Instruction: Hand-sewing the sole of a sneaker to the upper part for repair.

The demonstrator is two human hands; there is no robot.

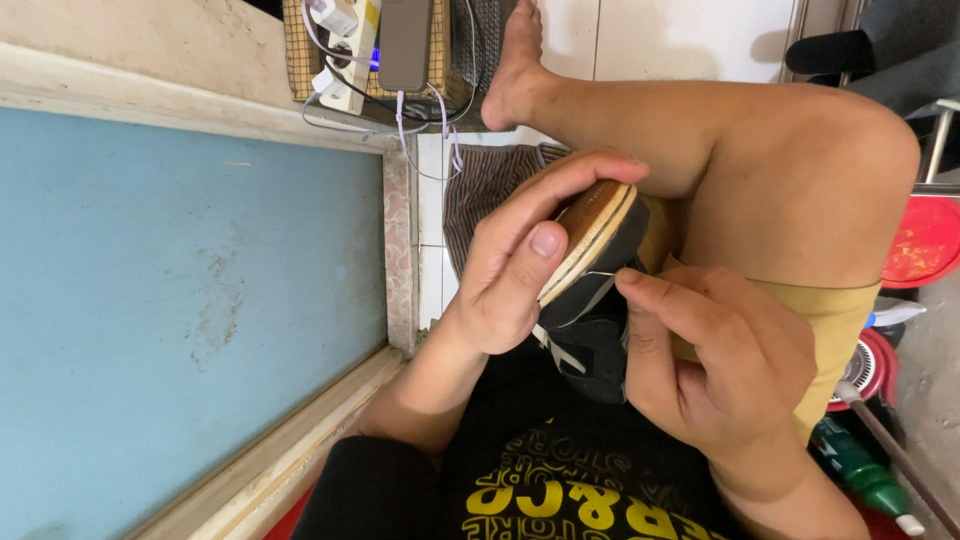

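At frame centre, the left hand [520, 265] is gripping a dark shoe [590, 300] by its tan sole, while the right hand [725, 365] is pinching a thin thread [598, 273] at the sole edge. This looks like mid-stitch; pulling the thread taut seems next. Farther off, upper frame, a power strip [345, 50] is lying.

- Shoe [590, 290]: dark upper with a layered sole, tan outsole face over a pale midsole band and a black edge; held tilted, toe end toward 12 o'clock, heel end toward 6 o'clock, just left of the raised knee.
- Needle [600, 273]: thin pale sliver at the sole's black edge, at 3 o'clock of the toe; its length is mostly hidden.
- White lace or strap [560, 350]: runs across the dark upper at 6 o'clock.
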